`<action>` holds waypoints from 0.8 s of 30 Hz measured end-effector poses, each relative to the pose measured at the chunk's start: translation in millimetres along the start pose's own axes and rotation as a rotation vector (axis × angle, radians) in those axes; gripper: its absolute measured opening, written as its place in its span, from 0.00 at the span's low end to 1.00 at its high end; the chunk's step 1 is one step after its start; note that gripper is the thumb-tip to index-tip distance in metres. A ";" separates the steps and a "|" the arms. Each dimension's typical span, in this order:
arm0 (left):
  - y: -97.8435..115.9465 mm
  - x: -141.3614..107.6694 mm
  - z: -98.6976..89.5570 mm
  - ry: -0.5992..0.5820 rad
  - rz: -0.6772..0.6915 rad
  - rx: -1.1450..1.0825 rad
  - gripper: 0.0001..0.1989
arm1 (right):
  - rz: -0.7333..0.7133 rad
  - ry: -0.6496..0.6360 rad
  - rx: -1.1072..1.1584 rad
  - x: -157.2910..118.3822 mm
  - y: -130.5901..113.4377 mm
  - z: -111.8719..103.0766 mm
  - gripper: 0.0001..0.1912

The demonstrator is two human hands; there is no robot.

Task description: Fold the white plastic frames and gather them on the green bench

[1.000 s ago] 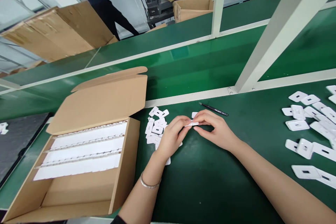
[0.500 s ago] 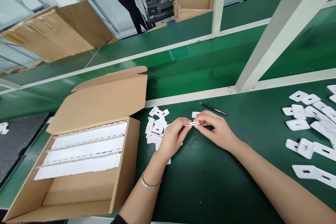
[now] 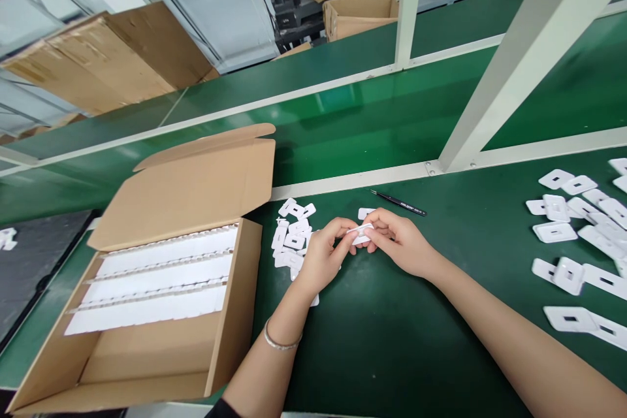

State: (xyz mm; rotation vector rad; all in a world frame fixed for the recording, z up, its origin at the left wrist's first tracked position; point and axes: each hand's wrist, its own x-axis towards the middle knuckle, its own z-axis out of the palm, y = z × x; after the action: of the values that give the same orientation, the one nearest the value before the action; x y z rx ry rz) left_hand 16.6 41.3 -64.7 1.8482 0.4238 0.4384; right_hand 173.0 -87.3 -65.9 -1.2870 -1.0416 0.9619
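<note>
Between both hands is a small white plastic plate [image 3: 361,233], its broad face tilted up toward me. My left hand [image 3: 323,253] pinches its left end, and my right hand [image 3: 399,241] grips the right end with the thumb on top. Fingers hide part of the plate. Just behind my right hand lies another white plate [image 3: 365,213], flat on the green table [image 3: 392,339]. A loose pile of white plates with dark slots [image 3: 294,241] lies beside my left hand. Black tweezers [image 3: 399,202] rest beyond my right hand.
On the left stands an open cardboard box [image 3: 240,300] with rows of white pieces [image 3: 161,277] inside. More white slotted plates [image 3: 556,232] are scattered at the right. A pale metal post [image 3: 519,65] slants up from the table's back rail.
The white plate has turned from edge-on to showing its broad face, and my right thumb has moved over it. The person in the background has left the view.
</note>
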 end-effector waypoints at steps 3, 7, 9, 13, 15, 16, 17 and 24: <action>-0.7 0.8 1.0 -0.054 -0.098 -0.131 0.13 | 0.065 -0.036 0.046 1.0 -0.1 -2.1 0.18; 0.0 0.8 2.7 -0.074 -0.163 -0.217 0.15 | 0.134 -0.055 0.070 2.2 -0.7 -4.6 0.19; 0.7 0.6 3.7 -0.061 -0.161 -0.237 0.16 | 0.149 -0.055 0.077 2.6 -0.9 -5.1 0.19; 1.0 1.2 5.4 -0.061 -0.163 -0.297 0.17 | 0.160 -0.063 0.086 3.3 -1.7 -5.7 0.19; 0.8 2.4 6.3 -0.066 -0.180 -0.349 0.18 | 0.174 -0.063 0.111 3.6 -2.6 -6.2 0.17; 0.8 3.0 6.8 -0.072 -0.193 -0.384 0.18 | 0.184 -0.058 0.133 3.8 -3.0 -6.4 0.16; 0.8 3.6 7.3 -0.081 -0.208 -0.422 0.19 | 0.193 -0.051 0.158 4.0 -3.3 -6.6 0.16; 4.4 4.6 10.2 -0.114 -0.309 -0.607 0.18 | 0.198 -0.047 0.217 5.3 -4.8 -6.1 0.16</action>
State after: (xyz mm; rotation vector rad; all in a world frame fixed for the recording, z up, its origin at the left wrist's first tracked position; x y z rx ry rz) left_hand 25.9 33.9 -63.1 1.1885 0.4313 0.2136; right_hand 180.2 -84.1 -60.7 -1.2064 -0.8300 1.2255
